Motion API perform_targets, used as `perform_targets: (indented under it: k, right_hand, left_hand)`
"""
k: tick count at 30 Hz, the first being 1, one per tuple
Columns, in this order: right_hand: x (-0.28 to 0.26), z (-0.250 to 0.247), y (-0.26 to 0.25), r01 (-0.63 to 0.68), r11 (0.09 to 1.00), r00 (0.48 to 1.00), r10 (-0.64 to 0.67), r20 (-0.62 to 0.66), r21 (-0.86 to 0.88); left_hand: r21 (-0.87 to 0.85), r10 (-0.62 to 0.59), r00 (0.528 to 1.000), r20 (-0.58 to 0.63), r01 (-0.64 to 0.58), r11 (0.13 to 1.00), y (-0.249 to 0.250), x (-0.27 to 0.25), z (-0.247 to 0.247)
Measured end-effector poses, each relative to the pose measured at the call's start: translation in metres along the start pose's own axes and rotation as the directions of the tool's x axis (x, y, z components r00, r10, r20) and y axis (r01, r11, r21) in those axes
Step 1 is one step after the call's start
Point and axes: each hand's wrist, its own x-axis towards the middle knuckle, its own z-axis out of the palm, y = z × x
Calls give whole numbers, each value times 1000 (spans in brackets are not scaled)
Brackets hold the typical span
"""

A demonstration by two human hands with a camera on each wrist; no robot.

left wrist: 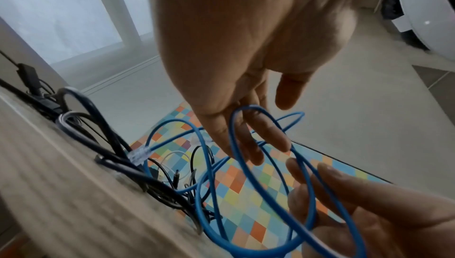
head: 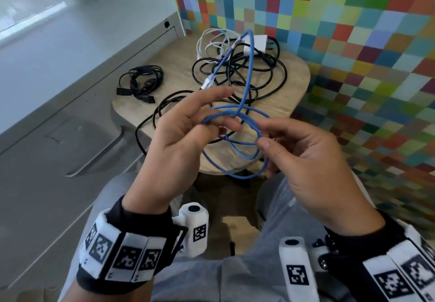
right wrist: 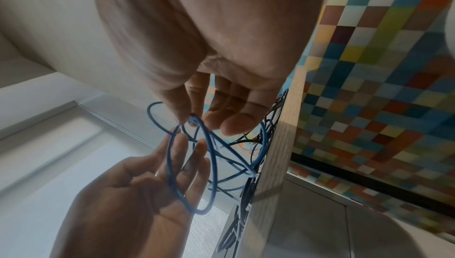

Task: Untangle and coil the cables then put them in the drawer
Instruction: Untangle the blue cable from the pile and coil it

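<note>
A blue cable [head: 237, 113] hangs in several loops between my hands, over my lap at the table's near edge. My left hand [head: 211, 113] has straight fingers [left wrist: 248, 145] passed through the loops and carries them; its thumb stays clear. My right hand [head: 262, 137] pinches one loop between thumb and forefinger [right wrist: 194, 118]. From the loops the blue cable [left wrist: 172, 139] rises into a tangle of black cables [head: 259, 73] and a white cable [head: 211, 42] on the small wooden table [head: 296, 82]. A clear plug [head: 209, 81] on the blue cable lies in the tangle.
A separate coiled black cable [head: 141, 80] lies at the table's left end. A grey cabinet front [head: 58, 137] with recessed handle cutouts stands to the left. A surface of coloured squares [head: 364, 66] fills the right. My grey-trousered knees [head: 235, 278] are below the hands.
</note>
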Motion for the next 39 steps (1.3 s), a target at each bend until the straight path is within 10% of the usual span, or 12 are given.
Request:
perform_targets:
  k: [19,28,39]
  right_hand:
    - [6,-6,9,-30,998,997,33,-69,52]
    - [5,-4,9,-36,995,999,39,-37,98]
    - [6,-1,7,-24,997,999,27,-46,69]
  left_hand:
    - [214,-60,998,4,57,975,-12,5,-3]
    - [638,-18,999,-29,32,770,-20,7,-8]
    - [497,11,998,-60,20,867,-15,5,-16]
